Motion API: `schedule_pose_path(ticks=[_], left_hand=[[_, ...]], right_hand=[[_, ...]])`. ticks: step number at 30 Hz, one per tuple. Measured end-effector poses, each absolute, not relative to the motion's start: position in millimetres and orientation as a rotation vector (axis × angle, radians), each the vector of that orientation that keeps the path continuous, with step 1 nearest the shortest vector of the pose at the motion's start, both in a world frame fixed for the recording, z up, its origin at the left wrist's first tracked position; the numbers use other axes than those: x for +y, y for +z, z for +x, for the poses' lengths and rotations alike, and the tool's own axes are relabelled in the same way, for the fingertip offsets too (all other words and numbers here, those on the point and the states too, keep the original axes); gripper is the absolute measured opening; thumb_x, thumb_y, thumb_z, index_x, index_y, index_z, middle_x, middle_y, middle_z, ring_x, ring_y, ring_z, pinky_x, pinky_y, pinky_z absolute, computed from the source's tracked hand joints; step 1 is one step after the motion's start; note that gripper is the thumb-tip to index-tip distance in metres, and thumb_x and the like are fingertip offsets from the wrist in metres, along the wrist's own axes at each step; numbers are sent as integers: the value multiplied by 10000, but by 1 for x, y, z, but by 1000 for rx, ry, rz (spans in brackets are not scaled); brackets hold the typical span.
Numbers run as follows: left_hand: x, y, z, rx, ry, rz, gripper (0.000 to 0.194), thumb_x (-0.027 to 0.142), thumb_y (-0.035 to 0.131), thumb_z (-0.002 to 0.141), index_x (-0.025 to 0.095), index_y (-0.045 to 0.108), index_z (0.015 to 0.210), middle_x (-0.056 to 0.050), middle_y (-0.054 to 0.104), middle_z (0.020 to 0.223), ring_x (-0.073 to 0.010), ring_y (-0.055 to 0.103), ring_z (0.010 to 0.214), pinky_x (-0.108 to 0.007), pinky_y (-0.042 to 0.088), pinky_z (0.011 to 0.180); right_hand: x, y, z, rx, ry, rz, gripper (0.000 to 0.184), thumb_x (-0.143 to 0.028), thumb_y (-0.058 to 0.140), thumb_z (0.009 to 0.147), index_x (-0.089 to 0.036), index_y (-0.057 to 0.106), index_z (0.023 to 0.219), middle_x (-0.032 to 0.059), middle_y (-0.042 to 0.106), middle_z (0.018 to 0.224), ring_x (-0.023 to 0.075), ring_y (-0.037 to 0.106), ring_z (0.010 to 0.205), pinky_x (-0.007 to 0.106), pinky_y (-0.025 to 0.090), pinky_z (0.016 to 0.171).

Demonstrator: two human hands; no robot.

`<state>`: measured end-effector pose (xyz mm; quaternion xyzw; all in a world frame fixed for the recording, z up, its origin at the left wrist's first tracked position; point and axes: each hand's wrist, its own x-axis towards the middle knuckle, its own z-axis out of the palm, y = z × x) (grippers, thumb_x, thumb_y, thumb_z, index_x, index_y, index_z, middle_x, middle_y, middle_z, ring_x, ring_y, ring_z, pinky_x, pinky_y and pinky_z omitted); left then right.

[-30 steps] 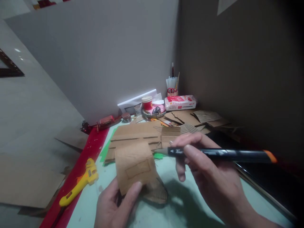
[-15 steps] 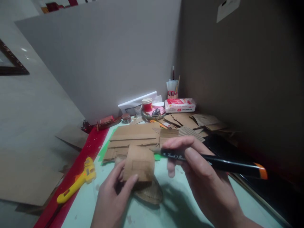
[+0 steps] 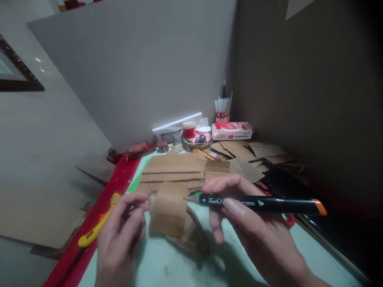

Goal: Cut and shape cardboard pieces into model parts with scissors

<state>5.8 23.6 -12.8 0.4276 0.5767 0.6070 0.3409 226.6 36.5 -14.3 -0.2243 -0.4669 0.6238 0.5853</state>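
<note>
Pinching a Touch marker (image 3: 281, 205) near its nib, likely for control, the right hand (image 3: 266, 239) aims at bent cardboard (image 3: 167, 213) over the tabletop (image 3: 161, 269); the half-curled left hand (image 3: 119, 231) flanks it, grip unclear.

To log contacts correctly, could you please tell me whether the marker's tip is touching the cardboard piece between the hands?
Cannot tell: in the head view, the marker's tip meets the cardboard piece at its edge, but blur hides any gap.
</note>
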Motion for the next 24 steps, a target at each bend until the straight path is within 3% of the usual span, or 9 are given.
schedule_pose_path(ticks=[2,4,7,9,12,14,18,24], left_hand=[[20,-9,8,1327,1557,1011,108,350,716,849,243,710,865,34,577,735,-94,364,573,-176,290,494],[18,-7,10,1289,1521,1010,147,337,656,879,214,688,806,34,496,641,-104,315,563,-185,272,497],[22,-7,8,1427,1492,1165,260,428,627,940,206,663,810,57,390,579,-124,298,554,-225,270,509],[27,-7,0,1615,1420,1357,324,508,575,971,221,635,833,67,375,590,-143,329,547,-258,269,511],[35,-5,-15,1811,1234,1570,349,563,569,955,234,627,852,46,476,663,-178,427,608,-292,300,560],[40,-3,-22,1839,1134,1638,329,544,627,912,234,623,801,26,536,707,-204,478,675,-314,327,621],[42,-2,-28,1797,915,1731,329,516,598,926,235,650,762,-18,658,772,-269,580,780,-361,384,740],[37,-9,-21,1704,926,1710,243,431,631,926,246,692,780,-45,713,854,-301,610,872,-378,397,820]], right_hand=[[34,-14,227,-1108,1501,-534,122,-431,677,1056,-319,722,1070,-46,730,748,99,678,621,202,553,675],[33,-15,228,-1155,1463,-600,125,-422,654,1069,-315,717,1082,-43,747,744,97,680,594,194,558,640],[39,-17,228,-1277,1264,-712,105,-355,611,1091,-312,701,1122,-42,739,722,117,688,576,194,559,565],[47,-21,226,-1404,1047,-773,95,-260,615,1068,-288,704,1090,-19,752,826,129,701,601,218,558,559],[58,-30,223,-1639,692,-848,110,-155,642,996,-256,686,1001,21,739,1044,168,731,830,272,565,730],[61,-36,220,-1778,596,-867,114,-137,621,997,-248,648,1002,20,704,1039,181,689,921,288,531,816],[57,-39,215,-1904,646,-852,148,-97,543,1004,-232,591,965,12,628,954,165,608,822,280,487,739],[54,-39,209,-1973,682,-834,137,-105,551,996,-226,610,1019,53,671,998,193,650,844,311,519,753]])
